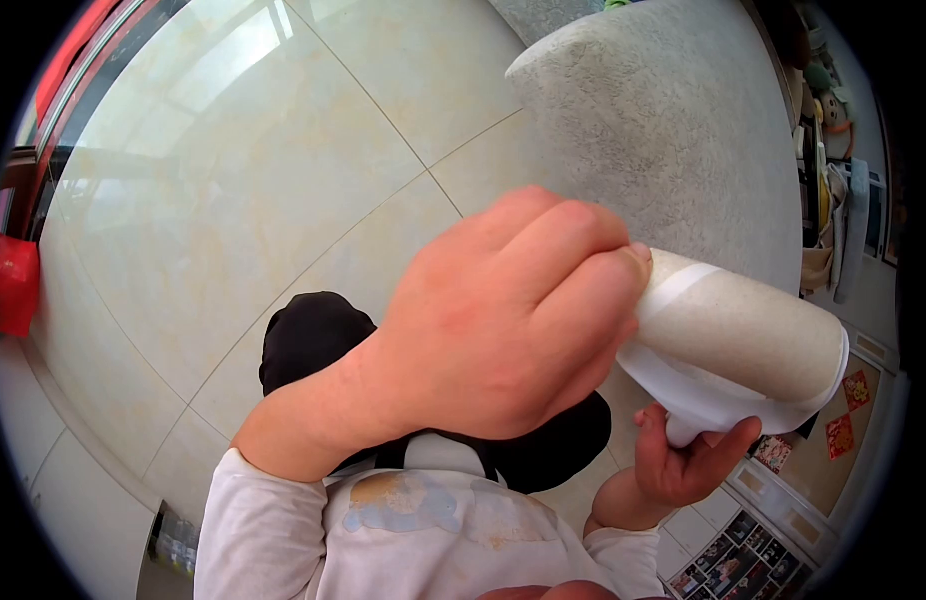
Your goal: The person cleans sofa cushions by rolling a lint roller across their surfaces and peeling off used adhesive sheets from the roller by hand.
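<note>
My left hand (513, 310) reaches across the middle of the view, its fingers closed on the near end of a cardboard tube (748, 325). The tube is greyish beige, with a white band slanting round it near my fingertips. Along its underside and round its far end runs a smooth white piece (718, 407); I cannot tell whether it is paper or plastic. Below, my right hand (688, 465) grips a narrow white part of that piece between thumb and fingers. My left palm and most of its fingertips are hidden.
A grey textured rug (683, 120) lies on pale floor tiles (253, 190). Clutter on shelves (828, 190) stands at the right, and a red bag (13, 285) at the far left. Photos (743, 560) show at bottom right. My dark-clad knees (313, 335) are beneath my hands.
</note>
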Demonstrator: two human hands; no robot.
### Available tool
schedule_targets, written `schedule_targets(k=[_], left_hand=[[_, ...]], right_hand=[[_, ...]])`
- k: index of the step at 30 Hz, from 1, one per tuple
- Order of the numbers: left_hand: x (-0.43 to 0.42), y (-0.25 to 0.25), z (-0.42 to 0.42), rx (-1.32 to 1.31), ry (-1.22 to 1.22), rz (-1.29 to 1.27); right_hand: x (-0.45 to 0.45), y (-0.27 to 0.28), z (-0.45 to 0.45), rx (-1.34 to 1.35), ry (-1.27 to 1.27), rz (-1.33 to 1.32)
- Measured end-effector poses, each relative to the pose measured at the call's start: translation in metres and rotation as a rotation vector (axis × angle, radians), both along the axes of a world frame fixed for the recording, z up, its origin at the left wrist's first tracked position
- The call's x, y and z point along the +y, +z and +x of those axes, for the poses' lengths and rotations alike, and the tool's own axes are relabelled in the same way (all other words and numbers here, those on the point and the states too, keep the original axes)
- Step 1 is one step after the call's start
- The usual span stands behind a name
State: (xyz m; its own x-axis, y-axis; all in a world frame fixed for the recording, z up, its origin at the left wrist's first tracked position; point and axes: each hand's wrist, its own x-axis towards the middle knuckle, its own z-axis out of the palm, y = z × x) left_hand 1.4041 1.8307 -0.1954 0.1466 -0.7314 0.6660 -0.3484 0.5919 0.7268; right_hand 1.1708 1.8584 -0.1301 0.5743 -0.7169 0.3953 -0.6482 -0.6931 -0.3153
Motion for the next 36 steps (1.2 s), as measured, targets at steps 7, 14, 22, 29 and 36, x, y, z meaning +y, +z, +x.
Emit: schedule_targets(k=[7,14,22,29,36], left_hand=[[-0.001,0.000,-0.001,-0.022,0.002,0.032],[-0.003,-0.001,-0.003,-0.027,0.025,0.019],[-0.004,-0.002,-0.005,-0.012,0.037,0.001],[-0.004,-0.004,-0.004,0.011,0.014,-0.003],[-0.003,-0.001,-0.008,0.102,-0.028,-0.049]], right_hand=[[0.000,0.003,-0.001,0.050,0.027,-0.009],[0.001,0.002,-0.001,-0.004,0.007,0.018],[0.003,0.002,-0.001,-0.024,-0.056,0.059],[0.009,0.005,0.002,-0.010,-0.205,0.129],[0.004,0.002,0.003,-0.131,-0.105,0.041]])
